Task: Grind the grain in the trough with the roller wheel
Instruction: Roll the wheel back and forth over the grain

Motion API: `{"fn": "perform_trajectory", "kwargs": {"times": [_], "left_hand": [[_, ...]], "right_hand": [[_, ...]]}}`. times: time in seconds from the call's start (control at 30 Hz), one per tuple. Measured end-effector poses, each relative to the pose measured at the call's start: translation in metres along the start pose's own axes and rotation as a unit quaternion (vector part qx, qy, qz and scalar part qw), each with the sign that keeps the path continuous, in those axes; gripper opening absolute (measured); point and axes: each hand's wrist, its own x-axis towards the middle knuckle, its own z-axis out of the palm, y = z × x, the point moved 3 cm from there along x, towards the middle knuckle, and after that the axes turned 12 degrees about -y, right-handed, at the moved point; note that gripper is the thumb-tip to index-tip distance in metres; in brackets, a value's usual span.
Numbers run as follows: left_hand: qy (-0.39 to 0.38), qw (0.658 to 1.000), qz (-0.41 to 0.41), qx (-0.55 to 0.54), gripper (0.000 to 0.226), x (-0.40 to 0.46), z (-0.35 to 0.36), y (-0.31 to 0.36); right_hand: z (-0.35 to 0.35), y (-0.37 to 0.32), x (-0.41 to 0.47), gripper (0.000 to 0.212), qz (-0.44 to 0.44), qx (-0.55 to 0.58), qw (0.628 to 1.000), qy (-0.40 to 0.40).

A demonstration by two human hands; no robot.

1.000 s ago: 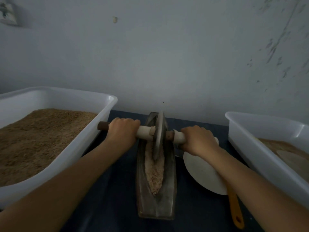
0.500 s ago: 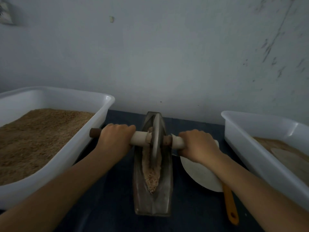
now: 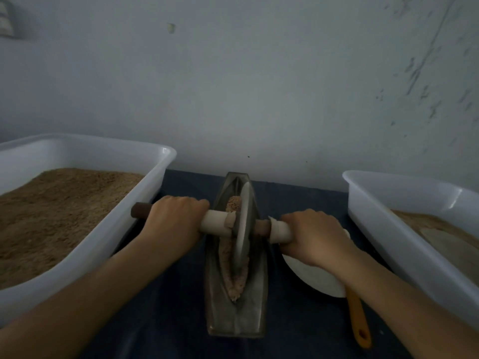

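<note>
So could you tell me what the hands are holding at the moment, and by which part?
Both grip the roller wheel by its axle handle: left hand on the left end, right hand on the right end.

Handle [image 3: 215, 224] of roller wheel hidden inside both fists. White plate [image 3: 313, 275] at four o'clock half covered by right hand [image 3: 315, 238] and forearm. Both tubs [image 3: 85, 257] cut off by frame edges. Wall fixture [image 3: 6, 19] at ten o'clock cropped, blurred.
</note>
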Motion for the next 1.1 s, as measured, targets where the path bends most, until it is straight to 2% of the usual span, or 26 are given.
{"fn": "perform_trajectory", "kwargs": {"times": [0.27, 0.4, 0.5, 0.63, 0.87, 1.1], "left_hand": [[0.016, 0.998, -0.056, 0.015, 0.014, 0.06, 0.015, -0.016], [0.017, 0.998, -0.062, 0.007, 0.015, 0.07, 0.016, -0.019], [0.039, 0.998, -0.043, 0.016, 0.014, 0.056, 0.016, -0.015], [0.059, 0.998, -0.013, 0.017, 0.017, 0.022, 0.009, -0.004], [0.016, 1.0, 0.027, -0.002, 0.021, -0.021, -0.005, 0.003], [0.013, 1.0, 0.017, -0.003, 0.02, -0.019, -0.006, 0.002]], "right_hand": [[-0.005, 0.013, 0.066, 0.019, 0.034, -0.009, 0.998, 0.05], [-0.01, 0.015, 0.077, 0.01, 0.022, -0.022, 0.997, 0.077], [-0.006, 0.014, 0.068, 0.02, 0.019, -0.021, 0.998, 0.059], [0.002, 0.009, 0.036, 0.019, 0.02, 0.001, 0.999, 0.046], [0.0, -0.007, -0.025, 0.018, -0.01, 0.011, 1.0, 0.019], [-0.003, -0.007, -0.017, 0.015, -0.011, 0.006, 1.0, 0.008]]}}
